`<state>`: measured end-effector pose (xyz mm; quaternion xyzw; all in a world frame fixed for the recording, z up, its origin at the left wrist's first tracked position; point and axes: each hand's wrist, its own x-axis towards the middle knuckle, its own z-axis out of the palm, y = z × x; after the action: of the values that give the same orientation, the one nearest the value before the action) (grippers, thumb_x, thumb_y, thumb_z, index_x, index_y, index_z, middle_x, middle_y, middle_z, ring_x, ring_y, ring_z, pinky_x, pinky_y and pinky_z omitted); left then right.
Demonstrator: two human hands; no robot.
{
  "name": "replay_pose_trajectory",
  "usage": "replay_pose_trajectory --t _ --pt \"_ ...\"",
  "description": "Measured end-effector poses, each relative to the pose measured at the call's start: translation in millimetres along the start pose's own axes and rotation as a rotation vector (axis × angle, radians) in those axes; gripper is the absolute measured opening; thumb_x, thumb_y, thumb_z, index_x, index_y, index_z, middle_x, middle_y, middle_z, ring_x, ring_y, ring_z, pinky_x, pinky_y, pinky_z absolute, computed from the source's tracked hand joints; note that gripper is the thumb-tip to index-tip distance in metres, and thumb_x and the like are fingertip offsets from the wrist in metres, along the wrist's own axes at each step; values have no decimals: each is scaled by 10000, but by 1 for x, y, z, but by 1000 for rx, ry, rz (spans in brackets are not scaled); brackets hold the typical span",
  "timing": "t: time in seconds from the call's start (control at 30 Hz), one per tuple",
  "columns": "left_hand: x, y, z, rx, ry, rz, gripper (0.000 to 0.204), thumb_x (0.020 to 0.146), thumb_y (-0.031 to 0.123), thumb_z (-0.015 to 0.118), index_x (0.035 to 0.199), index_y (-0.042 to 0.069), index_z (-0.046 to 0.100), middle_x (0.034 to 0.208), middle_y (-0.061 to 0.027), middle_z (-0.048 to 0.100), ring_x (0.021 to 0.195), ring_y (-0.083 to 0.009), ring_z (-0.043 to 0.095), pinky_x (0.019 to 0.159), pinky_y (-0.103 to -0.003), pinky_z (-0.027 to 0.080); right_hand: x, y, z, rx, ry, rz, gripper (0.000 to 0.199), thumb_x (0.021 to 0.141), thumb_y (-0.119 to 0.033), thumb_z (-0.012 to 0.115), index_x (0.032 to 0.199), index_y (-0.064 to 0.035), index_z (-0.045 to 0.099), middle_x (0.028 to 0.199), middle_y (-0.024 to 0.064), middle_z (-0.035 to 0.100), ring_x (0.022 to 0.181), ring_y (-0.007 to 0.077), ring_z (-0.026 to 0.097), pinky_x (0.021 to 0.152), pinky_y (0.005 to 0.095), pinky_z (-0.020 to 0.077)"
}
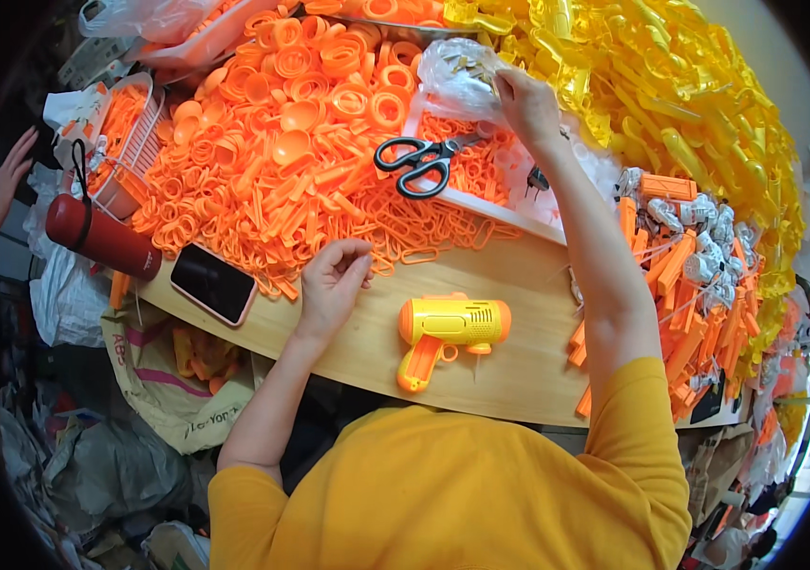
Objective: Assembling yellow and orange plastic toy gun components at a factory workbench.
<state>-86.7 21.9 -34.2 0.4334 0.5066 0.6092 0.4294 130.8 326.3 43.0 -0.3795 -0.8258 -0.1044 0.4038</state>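
Observation:
A yellow and orange toy gun [455, 328] lies on the wooden table in front of me, touched by neither hand. My left hand [334, 285] is closed at the near edge of the orange parts pile, fingers curled together; anything in them is too small to make out. Farther off, my right hand [530, 109] reaches to a clear plastic bag [459, 74] of small metal-looking pieces. Its fingers are pinched at the bag's right side, and what they grip is hidden. Black-handled scissors [424, 163] lie between the hands on a white tray [500, 213] of small orange parts.
Loose orange plastic parts [272, 123] heap across the table's far left, yellow parts [642, 66] across the far right. Wired orange pieces [685, 285] pile at right. A phone [213, 283] and red bottle [101, 237] sit at left, near another person's hand [11, 176].

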Motion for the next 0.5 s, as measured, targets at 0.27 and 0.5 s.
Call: replay_pose_trajectory --t 0.27,0.5 --pt "-1 -1 0 9 6 -2 130 905 9 593 1031 -6 619 828 -14 627 701 -62 601 610 -195 501 -5 -2 2 297 62 253 192 858 -211 678 976 -64 708 739 93 695 646 131 663 620 275 510" --pt "2 8 1 -17 3 13 95 906 17 599 999 -1 586 821 -30 621 703 -86 607 628 -223 518 -18 -14 -8 714 86 469 204 886 -123 660 1043 6 679 822 48 694 688 87 625 633 221 508"
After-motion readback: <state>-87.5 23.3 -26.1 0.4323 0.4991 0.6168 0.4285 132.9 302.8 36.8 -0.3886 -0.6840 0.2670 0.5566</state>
